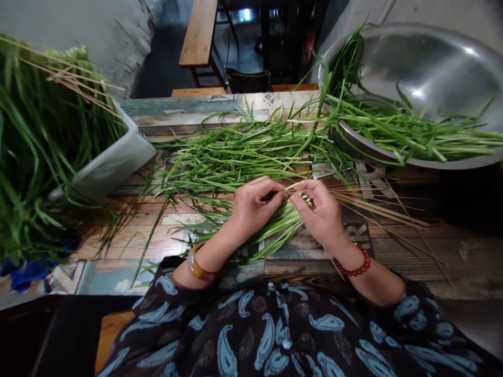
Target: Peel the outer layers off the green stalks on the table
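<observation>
My left hand is closed, its thumb and forefinger pinched at a pale chive stalk. Opposite it, my right hand curls its thumb and fingers around the same stalk and the cut ends of a small row of chives. Those chives fan out to the lower left beneath my hands. A thin stick seems to sit between my fingertips, though they mostly hide it. Just behind my hands lies a wide heap of loose chives. Several bamboo skewers are spread to the right of my right hand.
At the left, a white plastic bin is piled with chives, with skewers across the top. A large steel basin holding more chives stands at the back right. Beyond the patterned plank table is a wooden bench.
</observation>
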A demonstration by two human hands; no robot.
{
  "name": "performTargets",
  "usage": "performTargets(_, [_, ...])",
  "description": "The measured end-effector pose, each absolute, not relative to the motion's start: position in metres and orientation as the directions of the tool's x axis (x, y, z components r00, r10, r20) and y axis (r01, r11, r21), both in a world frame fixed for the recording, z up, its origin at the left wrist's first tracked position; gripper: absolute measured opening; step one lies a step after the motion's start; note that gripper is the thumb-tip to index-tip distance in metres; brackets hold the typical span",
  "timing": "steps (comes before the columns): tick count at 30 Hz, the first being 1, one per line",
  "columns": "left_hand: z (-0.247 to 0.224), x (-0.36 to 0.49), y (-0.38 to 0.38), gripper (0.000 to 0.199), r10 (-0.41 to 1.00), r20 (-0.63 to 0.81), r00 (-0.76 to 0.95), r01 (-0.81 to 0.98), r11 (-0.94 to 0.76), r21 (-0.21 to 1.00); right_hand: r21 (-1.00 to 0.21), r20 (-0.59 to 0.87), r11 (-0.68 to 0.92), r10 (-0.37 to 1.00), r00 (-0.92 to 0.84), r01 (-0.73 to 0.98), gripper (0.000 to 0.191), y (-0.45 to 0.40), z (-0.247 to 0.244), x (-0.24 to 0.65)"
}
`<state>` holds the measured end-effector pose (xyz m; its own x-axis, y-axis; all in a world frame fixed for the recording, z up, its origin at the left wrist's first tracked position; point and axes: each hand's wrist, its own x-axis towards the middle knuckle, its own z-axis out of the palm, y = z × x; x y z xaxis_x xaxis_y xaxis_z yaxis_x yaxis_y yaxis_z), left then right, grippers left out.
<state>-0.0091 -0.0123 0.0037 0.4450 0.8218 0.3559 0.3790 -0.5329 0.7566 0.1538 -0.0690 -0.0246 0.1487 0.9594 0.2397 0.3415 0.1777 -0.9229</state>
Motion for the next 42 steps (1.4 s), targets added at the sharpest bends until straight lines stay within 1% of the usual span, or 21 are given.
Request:
performTargets(3, [0.003,-0.009,-0.013,0.014,0.813,0.357,0.461,0.381,-0.545,0.747,-0.947,0.214,0.165,0.964,0.159,0.275,0.036,-0.070,-0.027,0.152])
performTargets(5, [0.002,-0.010,-0.013,0.013,0.799,0.354,0.486,0.384,-0.559,0.735,-0.945,0.219,0.174,0.965,0.142,0.278,0.040,-0.071,-0.027,0.152])
performTargets(7, [0.001,-0.010,-0.013,0.013,0.769,0.360,0.529,0.381,-0.594,0.709,-0.931,0.246,0.195,0.960,0.133,0.309,0.034,-0.071,-0.027,0.153])
performTargets(9, [0.003,-0.010,-0.012,0.014,0.744,0.347,0.571,0.363,-0.608,0.706,-0.910,0.274,0.214,0.953,0.128,0.354,0.025,-0.070,-0.027,0.155])
performTargets(11, [0.005,-0.011,-0.011,0.015,0.753,0.295,0.588,0.334,-0.558,0.760,-0.889,0.296,0.225,0.946,0.128,0.398,0.017,-0.070,-0.026,0.156])
performTargets(13, [0.008,-0.013,-0.009,0.020,0.785,0.214,0.582,0.309,-0.457,0.834,-0.871,0.315,0.237,0.942,0.120,0.430,0.013,-0.069,-0.024,0.157])
performTargets(15, [0.010,-0.014,-0.008,0.027,0.797,0.133,0.589,0.296,-0.366,0.882,-0.852,0.347,0.269,0.932,0.099,0.450,0.010,-0.069,-0.022,0.158])
performTargets(18, [0.008,-0.015,-0.007,0.030,0.778,0.044,0.626,0.282,-0.279,0.918,-0.816,0.404,0.324,0.912,0.072,0.478,0.013,-0.070,-0.018,0.159])
performTargets(21, [0.006,-0.014,-0.008,0.026,0.798,0.013,0.603,0.304,-0.245,0.921,-0.790,0.438,0.348,0.896,0.069,0.505,0.017,-0.070,-0.016,0.159])
performTargets(25, [0.002,-0.013,-0.011,0.024,0.829,0.028,0.559,0.327,-0.251,0.911,-0.740,0.474,0.380,0.880,0.029,0.555,0.013,-0.070,-0.018,0.159])
performTargets(28, [-0.001,-0.011,-0.013,0.023,0.825,0.041,0.563,0.321,-0.265,0.909,-0.707,0.489,0.388,0.872,0.012,0.592,0.006,-0.068,-0.022,0.158])
performTargets(33, [-0.004,-0.016,-0.007,0.023,0.772,0.003,0.636,0.270,-0.227,0.936,-0.715,0.456,0.372,0.890,-0.008,0.592,0.004,-0.065,-0.025,0.160])
performTargets(35, [-0.002,-0.021,0.000,0.025,0.787,-0.006,0.617,0.285,-0.216,0.934,-0.725,0.434,0.354,0.901,-0.006,0.591,0.003,-0.065,-0.025,0.160])
performTargets(37, [-0.001,-0.027,0.008,0.028,0.836,0.042,0.548,0.338,-0.267,0.902,-0.737,0.427,0.343,0.904,0.007,0.583,0.004,-0.065,-0.024,0.159])
performTargets(39, [-0.002,-0.031,0.016,0.027,0.854,0.137,0.501,0.399,-0.369,0.839,-0.752,0.427,0.340,0.904,0.025,0.565,0.007,-0.066,-0.024,0.158])
performTargets(42, [-0.007,-0.029,0.026,0.023,0.812,0.235,0.534,0.456,-0.511,0.729,-0.781,0.418,0.318,0.905,0.073,0.537,0.013,-0.067,-0.025,0.157])
